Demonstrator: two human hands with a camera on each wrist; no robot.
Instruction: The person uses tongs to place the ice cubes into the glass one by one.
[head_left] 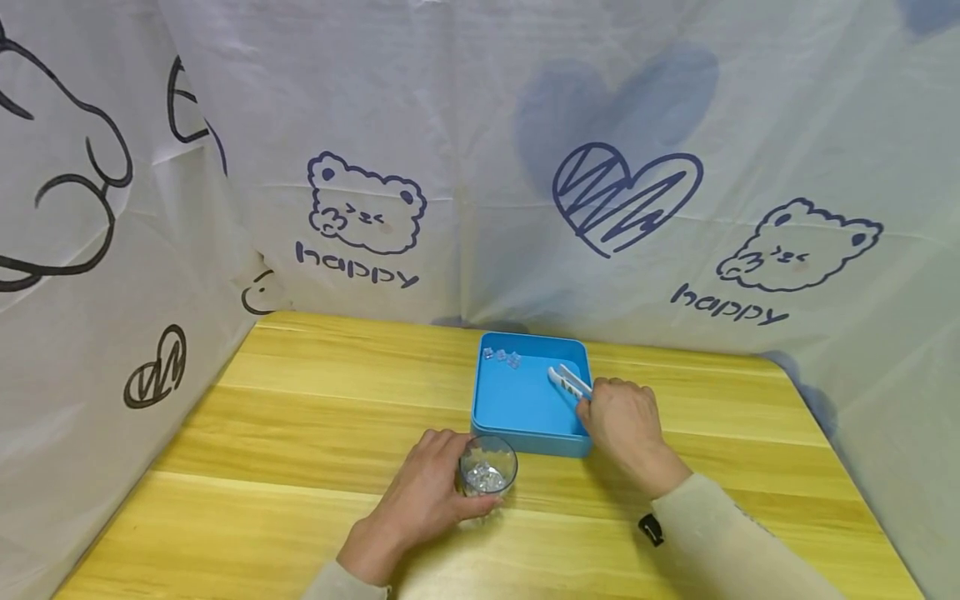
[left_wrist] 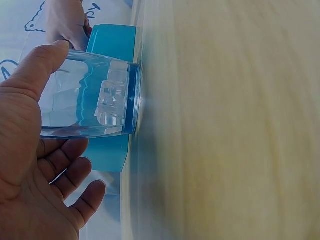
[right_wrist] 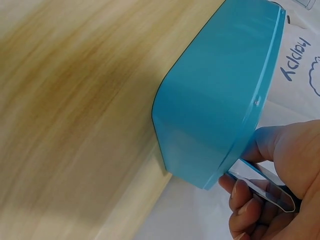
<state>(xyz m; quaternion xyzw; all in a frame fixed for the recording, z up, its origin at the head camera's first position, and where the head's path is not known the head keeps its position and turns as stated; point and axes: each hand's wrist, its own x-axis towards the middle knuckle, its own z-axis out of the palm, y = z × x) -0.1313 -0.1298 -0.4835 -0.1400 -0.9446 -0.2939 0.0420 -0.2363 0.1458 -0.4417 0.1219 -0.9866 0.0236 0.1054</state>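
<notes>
My left hand (head_left: 420, 496) holds a clear drinking glass (left_wrist: 70, 110) upright on the table, thumb on one side and fingers on the other. Clear cubes (left_wrist: 111, 100) lie at the bottom of the glass. Just behind it stands a blue square tray (head_left: 517, 404), with several clear cubes (head_left: 502, 356) in its far left corner. At the tray's right side, my right hand (head_left: 621, 421) grips small tongs (head_left: 567, 380) with white ends. Those ends point left over the tray, apart from its cubes. In the right wrist view the tongs' bent end sits between thumb and fingers.
The wood-grain table (head_left: 315, 433) carries the tray and the glass. White cloth (head_left: 480, 208) with drawn bears and hearts hangs behind the table and along its left side. A small black object (head_left: 651, 529) shows beside the right sleeve.
</notes>
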